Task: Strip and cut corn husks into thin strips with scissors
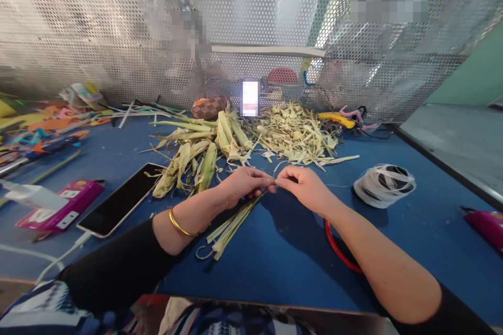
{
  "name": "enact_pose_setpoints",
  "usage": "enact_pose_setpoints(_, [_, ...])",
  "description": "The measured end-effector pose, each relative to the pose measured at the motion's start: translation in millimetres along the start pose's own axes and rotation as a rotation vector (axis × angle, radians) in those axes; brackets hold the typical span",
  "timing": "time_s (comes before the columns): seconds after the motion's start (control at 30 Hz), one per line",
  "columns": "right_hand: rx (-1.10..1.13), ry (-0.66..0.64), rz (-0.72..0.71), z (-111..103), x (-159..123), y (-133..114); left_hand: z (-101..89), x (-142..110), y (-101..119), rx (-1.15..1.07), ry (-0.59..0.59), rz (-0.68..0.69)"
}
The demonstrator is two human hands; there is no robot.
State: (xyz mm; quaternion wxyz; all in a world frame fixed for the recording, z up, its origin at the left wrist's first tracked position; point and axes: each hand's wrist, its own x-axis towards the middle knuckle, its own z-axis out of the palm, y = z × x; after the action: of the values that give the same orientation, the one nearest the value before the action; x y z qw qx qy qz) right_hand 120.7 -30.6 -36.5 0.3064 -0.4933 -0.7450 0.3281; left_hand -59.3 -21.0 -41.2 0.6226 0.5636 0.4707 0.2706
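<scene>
Over the middle of the blue table, my left hand (249,184) pinches the upper end of a bundle of dried husk strips (236,225). The strips trail down and left from under my fingers, their loose ends spread near the table front. My right hand (301,183) meets it fingertip to fingertip, thumb and index finger pinched together at the same end. A thin thread (334,185) runs from near my right hand to a spool of white thread (384,185) at the right. What exactly sits between the right fingertips is too small to make out.
Behind my hands lie whole corn husks (206,159) and a heap of husk scraps (294,133). A phone (121,201) with a cable and a magenta power strip (63,207) lie left. A red ring (340,248) is under my right forearm. Yellow-handled scissors (338,119) lie back right.
</scene>
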Motion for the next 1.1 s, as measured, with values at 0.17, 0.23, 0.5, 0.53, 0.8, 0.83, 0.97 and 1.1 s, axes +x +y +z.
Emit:
enact_pose_setpoints(0.17, [-0.008, -0.069, 0.025, -3.8, -3.3, -2.0, -2.2, 0.7, 0.4, -0.089, 0.045, -0.031])
enact_pose_setpoints(0.23, [-0.009, -0.126, 0.05, -4.7, -3.7, -2.2, -2.3, 0.5, 1.3, -0.103, 0.074, -0.041])
enact_pose_setpoints(0.5, [0.429, 0.026, 0.047, 6.6, 1.0, -1.8, -2.5, -2.0, 5.3, 0.032, 0.08, 0.015])
enact_pose_setpoints(0.53, [0.476, 0.008, 0.056, 9.8, 1.8, -0.7, -2.9, -2.1, 5.8, 0.054, 0.08, 0.027])
enact_pose_setpoints(0.8, [0.279, -0.084, 0.001, 19.1, 4.9, 12.4, -6.6, -2.4, 9.2, 0.117, 0.062, 0.038])
enact_pose_setpoints(0.83, [0.265, -0.088, -0.013, 18.8, 4.9, 12.9, -7.4, -2.2, 9.0, 0.122, 0.057, 0.034])
enact_pose_setpoints(0.97, [0.205, -0.1, -0.064, 18.2, 3.9, 12.4, -9.8, 0.1, 5.5, 0.118, 0.052, 0.027])
enact_pose_setpoints(1.1, [0.186, -0.124, -0.085, 17.2, 3.4, 13.2, -9.5, 2.2, 1.8, 0.099, 0.056, 0.038])
